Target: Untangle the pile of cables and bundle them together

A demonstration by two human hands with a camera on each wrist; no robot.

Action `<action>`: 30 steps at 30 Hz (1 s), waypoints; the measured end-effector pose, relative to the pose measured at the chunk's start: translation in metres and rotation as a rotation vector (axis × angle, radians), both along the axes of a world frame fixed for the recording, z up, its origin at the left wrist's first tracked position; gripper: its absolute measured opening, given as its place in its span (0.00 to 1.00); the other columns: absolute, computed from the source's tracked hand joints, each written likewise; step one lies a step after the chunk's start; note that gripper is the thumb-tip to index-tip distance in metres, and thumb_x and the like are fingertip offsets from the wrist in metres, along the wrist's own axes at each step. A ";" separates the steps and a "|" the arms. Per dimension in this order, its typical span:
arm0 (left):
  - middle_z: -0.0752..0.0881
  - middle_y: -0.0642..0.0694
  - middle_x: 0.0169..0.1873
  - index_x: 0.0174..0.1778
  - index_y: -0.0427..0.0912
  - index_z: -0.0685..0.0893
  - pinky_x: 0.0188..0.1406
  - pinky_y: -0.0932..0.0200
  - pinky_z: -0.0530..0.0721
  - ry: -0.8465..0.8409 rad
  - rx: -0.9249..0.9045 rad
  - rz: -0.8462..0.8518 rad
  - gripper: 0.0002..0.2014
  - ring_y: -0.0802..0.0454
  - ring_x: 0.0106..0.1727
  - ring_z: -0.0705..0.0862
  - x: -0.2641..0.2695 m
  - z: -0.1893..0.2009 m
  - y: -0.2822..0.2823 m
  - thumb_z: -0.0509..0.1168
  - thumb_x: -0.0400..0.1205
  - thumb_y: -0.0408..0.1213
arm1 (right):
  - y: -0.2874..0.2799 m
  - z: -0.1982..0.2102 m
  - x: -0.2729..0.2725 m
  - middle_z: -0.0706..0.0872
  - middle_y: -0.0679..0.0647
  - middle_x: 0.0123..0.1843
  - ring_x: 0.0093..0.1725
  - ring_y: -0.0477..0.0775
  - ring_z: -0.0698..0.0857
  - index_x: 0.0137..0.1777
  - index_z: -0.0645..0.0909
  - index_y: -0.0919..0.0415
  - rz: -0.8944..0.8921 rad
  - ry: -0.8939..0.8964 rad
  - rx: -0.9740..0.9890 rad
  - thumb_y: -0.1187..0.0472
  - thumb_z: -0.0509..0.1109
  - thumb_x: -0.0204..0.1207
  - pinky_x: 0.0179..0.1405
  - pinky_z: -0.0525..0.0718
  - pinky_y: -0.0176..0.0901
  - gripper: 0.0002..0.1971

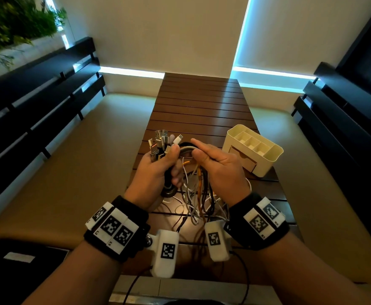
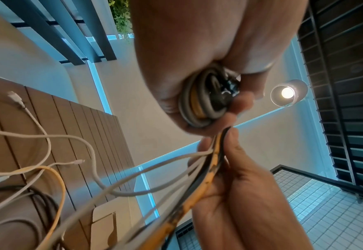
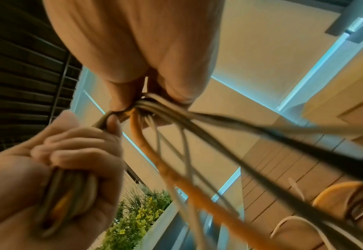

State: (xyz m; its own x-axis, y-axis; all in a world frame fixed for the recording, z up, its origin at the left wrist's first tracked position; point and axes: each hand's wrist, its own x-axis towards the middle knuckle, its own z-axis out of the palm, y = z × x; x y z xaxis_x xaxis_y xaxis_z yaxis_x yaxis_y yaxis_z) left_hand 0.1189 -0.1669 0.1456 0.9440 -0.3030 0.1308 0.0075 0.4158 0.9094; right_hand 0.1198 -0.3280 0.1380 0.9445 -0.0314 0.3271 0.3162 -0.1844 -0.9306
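Holding the cables (image 1: pixel 193 190) above the near half of the slatted wooden table (image 1: pixel 202 102), both hands work close together, almost touching. The left hand (image 1: pixel 158 170) has its fingers curled tightly around a gathered bunch of cables, and the metal and white connector ends (image 1: pixel 164 139) stand up out of the fist like a small bouquet. The left wrist view shows grey, orange and black strands packed inside this grip. The right hand (image 1: pixel 219 166) is clamped on the same strands just beside the left: its thumb and curled fingers pinch a grey cable that bridges the two hands, while the index finger stays straighter. Below the hands the loose lengths hang down and lie in a tangle on the table near its near edge. A cream organiser box (image 1: pixel 253 148) with compartments stands at the right edge of the table, just beside the right hand.
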 end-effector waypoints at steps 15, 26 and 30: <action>0.88 0.35 0.61 0.67 0.35 0.82 0.58 0.44 0.86 0.218 -0.072 0.053 0.19 0.38 0.65 0.86 -0.001 -0.005 -0.014 0.62 0.84 0.42 | 0.014 0.010 -0.005 0.91 0.49 0.58 0.59 0.39 0.88 0.63 0.87 0.54 -0.126 0.046 0.096 0.58 0.71 0.81 0.55 0.85 0.30 0.13; 0.89 0.34 0.57 0.67 0.36 0.81 0.51 0.46 0.90 0.211 -0.115 -0.058 0.18 0.38 0.59 0.88 -0.004 -0.003 -0.011 0.63 0.81 0.33 | 0.020 0.012 -0.006 0.81 0.53 0.75 0.73 0.39 0.77 0.64 0.87 0.50 -0.080 0.101 0.154 0.58 0.74 0.79 0.52 0.76 0.17 0.14; 0.91 0.39 0.49 0.64 0.36 0.82 0.47 0.51 0.90 0.161 -0.086 -0.115 0.15 0.43 0.51 0.91 -0.003 -0.002 -0.011 0.63 0.81 0.30 | 0.020 0.012 -0.006 0.82 0.53 0.74 0.73 0.39 0.78 0.64 0.87 0.51 -0.090 0.102 0.165 0.58 0.74 0.78 0.54 0.75 0.16 0.14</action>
